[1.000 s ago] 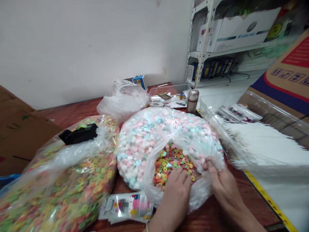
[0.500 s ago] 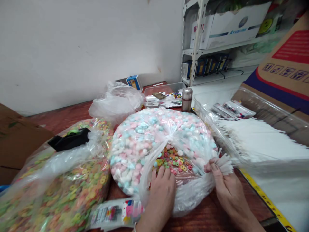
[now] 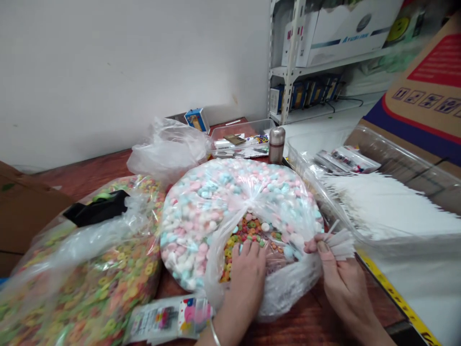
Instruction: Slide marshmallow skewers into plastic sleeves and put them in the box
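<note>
**Left hand** (image 3: 245, 281): open, palm down, fingers spread, pressing on the near side of the round clear plastic bag (image 3: 201, 226).

**Bag contents:** pastel pink, blue and white cereal pieces, with multicoloured cereal rings (image 3: 247, 233) exposed at the centre, just above the left fingertips.

**Right hand** (image 3: 345, 283): closed in a thumb-and-finger pinch on a small bundle of white strips (image 3: 340, 244), beside the bag's right edge. Strip material: probably paper, though too blurred to confirm.

**Bag position:** on a red-brown wooden table (image 3: 108, 166), between both hands.

**Surroundings:**
- Left: a second bag of coloured rings (image 3: 90, 274), topped by a black tape dispenser (image 3: 97, 207).
- Near edge: printed packets (image 3: 167, 318).
- Far side: a steel flask (image 3: 276, 145) and a clear plastic tray (image 3: 237, 142).
- Right: a clear bin (image 3: 392, 206) holding more white strips.
</note>
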Tool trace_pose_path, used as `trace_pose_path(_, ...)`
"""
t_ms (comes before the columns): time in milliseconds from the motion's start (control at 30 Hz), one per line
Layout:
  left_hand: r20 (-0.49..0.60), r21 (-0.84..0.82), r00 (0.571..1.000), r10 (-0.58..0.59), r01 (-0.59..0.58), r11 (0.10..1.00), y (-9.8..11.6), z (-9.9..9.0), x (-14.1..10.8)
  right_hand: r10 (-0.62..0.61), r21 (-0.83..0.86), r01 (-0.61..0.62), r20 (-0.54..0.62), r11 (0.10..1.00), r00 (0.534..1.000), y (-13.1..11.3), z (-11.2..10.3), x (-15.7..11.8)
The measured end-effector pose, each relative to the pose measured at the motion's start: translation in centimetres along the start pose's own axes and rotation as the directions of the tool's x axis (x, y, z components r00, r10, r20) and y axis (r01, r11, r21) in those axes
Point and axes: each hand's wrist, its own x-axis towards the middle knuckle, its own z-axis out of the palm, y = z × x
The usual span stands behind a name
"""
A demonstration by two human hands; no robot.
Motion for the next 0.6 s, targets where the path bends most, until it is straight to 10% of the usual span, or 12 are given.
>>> trace_pose_path(300, -0.104, -0.164, 0.993, -0.050, 0.033, 0.986, -1.8, -1.1, -4.4, 0.003, 0.414, 0.021, -0.056, 0.910, 0.998, -3.9, 0.3, -0.1)
trace_pose_path(600, -0.185, -0.663, 0.974, -0.134, -0.023, 0.749, -0.2, -1.9, -8.3, -0.194, 0.522, -0.004, 0.325, 0.853, 0.926, -6.6, 4.1, -4.7)
